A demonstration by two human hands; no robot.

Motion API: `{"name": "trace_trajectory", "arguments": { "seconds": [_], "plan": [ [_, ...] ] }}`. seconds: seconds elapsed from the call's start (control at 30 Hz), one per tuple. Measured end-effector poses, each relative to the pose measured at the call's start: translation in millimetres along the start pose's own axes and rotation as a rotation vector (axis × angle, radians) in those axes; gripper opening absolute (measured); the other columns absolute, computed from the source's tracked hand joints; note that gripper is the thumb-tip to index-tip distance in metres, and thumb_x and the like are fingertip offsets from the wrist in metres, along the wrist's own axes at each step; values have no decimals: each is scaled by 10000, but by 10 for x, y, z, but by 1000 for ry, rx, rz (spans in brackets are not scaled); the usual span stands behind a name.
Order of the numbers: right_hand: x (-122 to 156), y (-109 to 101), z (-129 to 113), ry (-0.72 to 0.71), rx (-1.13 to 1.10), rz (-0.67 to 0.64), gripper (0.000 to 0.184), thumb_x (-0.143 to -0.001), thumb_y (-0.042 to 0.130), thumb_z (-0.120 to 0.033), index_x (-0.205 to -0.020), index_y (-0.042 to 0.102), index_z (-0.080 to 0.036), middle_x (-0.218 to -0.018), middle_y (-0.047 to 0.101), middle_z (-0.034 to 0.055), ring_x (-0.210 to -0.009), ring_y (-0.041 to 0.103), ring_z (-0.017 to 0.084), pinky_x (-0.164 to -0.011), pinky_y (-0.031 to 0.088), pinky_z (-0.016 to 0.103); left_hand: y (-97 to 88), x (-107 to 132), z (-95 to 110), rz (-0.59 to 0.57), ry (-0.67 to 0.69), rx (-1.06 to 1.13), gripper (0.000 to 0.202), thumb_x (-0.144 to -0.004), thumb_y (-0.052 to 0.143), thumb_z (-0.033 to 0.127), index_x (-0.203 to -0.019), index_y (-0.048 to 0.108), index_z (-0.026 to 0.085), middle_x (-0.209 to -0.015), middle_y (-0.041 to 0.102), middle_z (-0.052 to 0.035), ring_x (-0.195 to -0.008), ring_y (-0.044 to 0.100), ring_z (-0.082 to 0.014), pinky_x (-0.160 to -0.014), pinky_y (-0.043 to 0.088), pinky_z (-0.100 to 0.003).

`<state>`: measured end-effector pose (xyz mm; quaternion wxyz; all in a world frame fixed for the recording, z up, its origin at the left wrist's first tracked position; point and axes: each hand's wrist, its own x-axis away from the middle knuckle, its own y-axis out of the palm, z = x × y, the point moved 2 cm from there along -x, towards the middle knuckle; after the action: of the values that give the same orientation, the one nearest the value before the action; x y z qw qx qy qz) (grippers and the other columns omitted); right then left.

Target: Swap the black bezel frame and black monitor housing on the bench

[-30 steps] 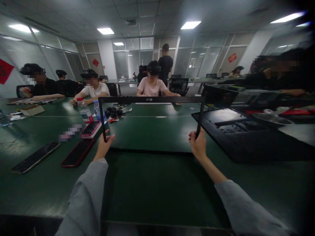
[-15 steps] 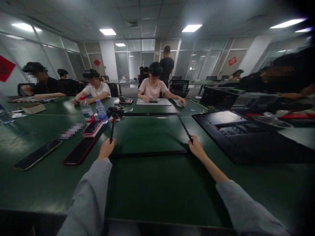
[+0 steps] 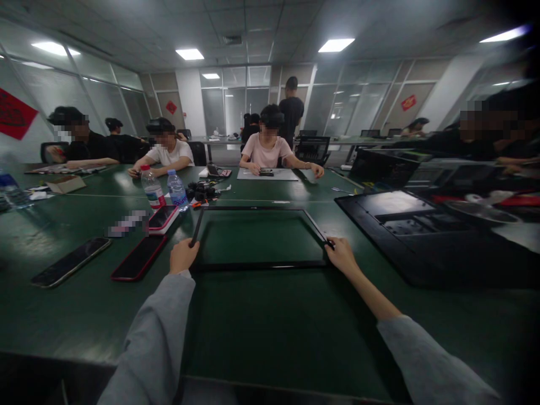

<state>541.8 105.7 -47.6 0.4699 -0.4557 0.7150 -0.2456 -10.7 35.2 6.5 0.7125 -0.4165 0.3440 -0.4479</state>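
A thin black rectangular frame (image 3: 261, 266), which looks like a screen bezel, is held above the green table by its two short sides. My left hand (image 3: 183, 256) is closed around its left side, near the front corner. On the opposite side my right hand (image 3: 342, 255) grips the frame close to the front right corner. The green table top shows through the opening. The frame tilts, its far edge lying beyond my hands. To the right of my right hand lies a large black panel (image 3: 405, 242), possibly a monitor's back cover.
Left of the frame lie a red-edged phone (image 3: 139, 259), a pink-edged phone (image 3: 162, 218) on a white box, and a dark phone (image 3: 71, 263). Two bottles (image 3: 178, 191) and a black cable bundle (image 3: 202, 191) stand beyond. Across the table (image 3: 270, 337) sits a person in pink (image 3: 266, 147).
The frame's far edge has dropped slightly and its tilt has changed, with both hands still on its sides. The whole view has shifted a little.
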Motion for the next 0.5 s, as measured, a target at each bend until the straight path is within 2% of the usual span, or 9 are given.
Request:
{"name": "trace_trajectory", "arguments": {
  "seconds": [0.2, 0.5],
  "plan": [
    [-15, 29, 38, -13, 79, -45, 411, -868, 513, -258, -1196, 670, -67, -1056, 638, 211, -1027, 606, 317, -955, 485, 441, 6, 38, 3, 73, 18, -76, 422, -916, 474, 484, -1145, 749, 261, -1130, 704, -123, -1028, 667, -289, -831, 480, -356],
    [18, -16, -22, -14, 120, -60, 404, -865, 514, -260, -1174, 699, -77, -1049, 659, 210, -978, 630, 303, -943, 489, 430, 55, 45, -6, 69, 66, -114, 376, -915, 479, 452, -1102, 740, 257, -1183, 645, -108, -1023, 659, -270, -816, 505, -358]
  ]
}}
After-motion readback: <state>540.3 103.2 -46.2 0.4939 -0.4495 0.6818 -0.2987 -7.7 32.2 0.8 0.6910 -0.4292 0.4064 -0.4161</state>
